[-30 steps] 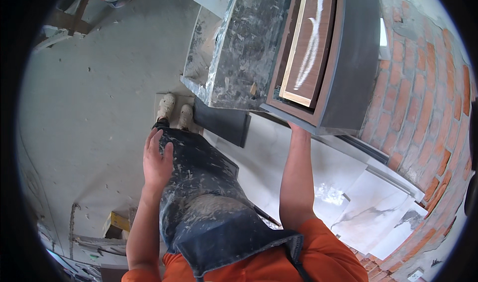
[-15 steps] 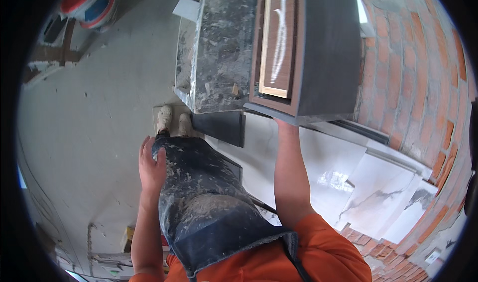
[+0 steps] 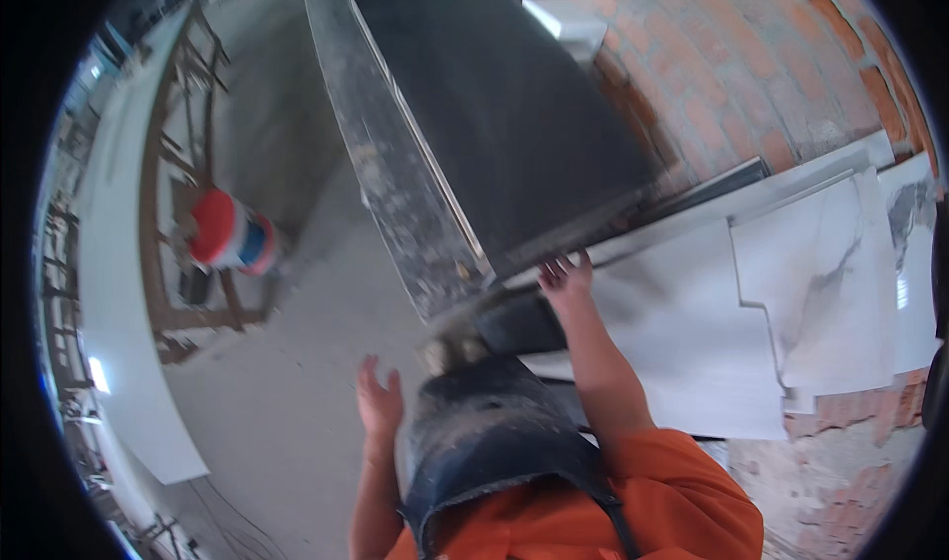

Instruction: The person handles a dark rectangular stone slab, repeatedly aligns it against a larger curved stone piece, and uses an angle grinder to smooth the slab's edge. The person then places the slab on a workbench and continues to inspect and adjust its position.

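Observation:
A long dark grey panel (image 3: 494, 115) lies over a stained, plaster-spattered bench (image 3: 381, 165), with a thin pale line along its left edge. Just below its near edge is my right hand (image 3: 565, 281), palm turned up and fingers spread. The fingertips are close to that edge; whether they touch it I cannot make out. My left hand (image 3: 380, 400) hangs over the floor left of my dark, dusty apron (image 3: 494, 417), fingers loosely apart and holding nothing. A small light-brown lump (image 3: 463, 270) sits at the bench's near end.
White marbled sheets (image 3: 682, 333) overlap on the right, along a brick wall (image 3: 712, 56). On the left, a red-and-white bucket (image 3: 225, 229) stands by a brown frame (image 3: 158, 263) and a long white board (image 3: 119, 263). Cables trail across the floor.
The brown framed side no longer shows; the panel's broad dark face does. My right hand's fingers, hidden under the edge before, are visible and spread. The view has swung left.

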Demonstrator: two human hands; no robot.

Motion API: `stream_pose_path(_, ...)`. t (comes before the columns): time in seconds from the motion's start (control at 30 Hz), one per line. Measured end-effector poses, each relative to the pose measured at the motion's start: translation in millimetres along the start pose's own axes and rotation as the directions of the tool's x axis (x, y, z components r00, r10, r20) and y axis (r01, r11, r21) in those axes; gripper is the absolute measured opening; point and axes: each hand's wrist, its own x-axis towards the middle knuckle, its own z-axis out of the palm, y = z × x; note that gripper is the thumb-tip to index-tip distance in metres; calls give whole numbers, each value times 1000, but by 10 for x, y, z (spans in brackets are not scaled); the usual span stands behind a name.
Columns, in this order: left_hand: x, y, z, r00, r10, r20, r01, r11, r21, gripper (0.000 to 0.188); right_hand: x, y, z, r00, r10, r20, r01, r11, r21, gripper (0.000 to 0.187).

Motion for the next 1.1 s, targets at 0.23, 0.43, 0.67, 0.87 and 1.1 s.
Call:
stream_pose_path(0.23,33,304,-124,999,-6,34,4,997,72,52,-694,226,-174,999,-36,4,36,992,-118,62)
stream_pose_path(0.43,65,553,-53,996,-26,84,21,998,54,53,-1498,135,505,785,-192,590,392,890,-232,35)
stream_pose_path(0.67,159,632,-44,990,-75,120,64,993,97,55,-1498,-125,831,876,-201,437,388,833,-394,40)
stream_pose_path(0.87,226,641,-169,984,-130,123,114,984,134,58,-849,-1114,562,833,-416,365,525,802,-285,38)
stream_pose_path(1.1,224,582,-236,983,-119,142,99,986,137,58,-561,-1870,559,822,-544,169,569,771,-287,40)
